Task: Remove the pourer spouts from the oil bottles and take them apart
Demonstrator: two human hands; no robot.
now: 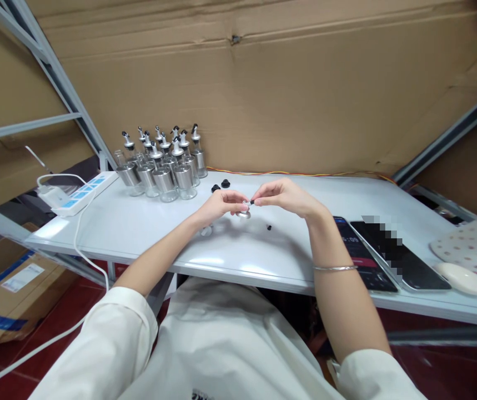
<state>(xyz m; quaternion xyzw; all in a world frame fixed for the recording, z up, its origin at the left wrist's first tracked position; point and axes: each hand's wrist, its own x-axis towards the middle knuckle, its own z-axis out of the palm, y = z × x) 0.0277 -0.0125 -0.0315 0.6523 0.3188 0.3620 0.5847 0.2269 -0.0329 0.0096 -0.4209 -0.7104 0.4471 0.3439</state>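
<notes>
Over the middle of the white table, my left hand [224, 204] is closed on a silver pourer spout [244, 214] with a round, flared base. Its fingers cover part of the spout. My right hand [282, 195] pinches a small black cap [252, 202] at the spout's tip; whether the cap is seated on it I cannot tell. A tiny black piece [269, 227] lies on the table below my right hand. Behind my left hand are two black stoppers, one [225, 183] in plain view and the other [215, 189] close to the wrist. A small clear piece [207, 230] lies partly behind my left forearm.
Several glass-and-steel oil bottles [164, 180] with pourers stand at the back left. A white power strip [86, 194] with a cable lies at the left edge. On the right are a phone [367, 261], a dark tablet-like device [400, 255] and a cream oval object [463, 278].
</notes>
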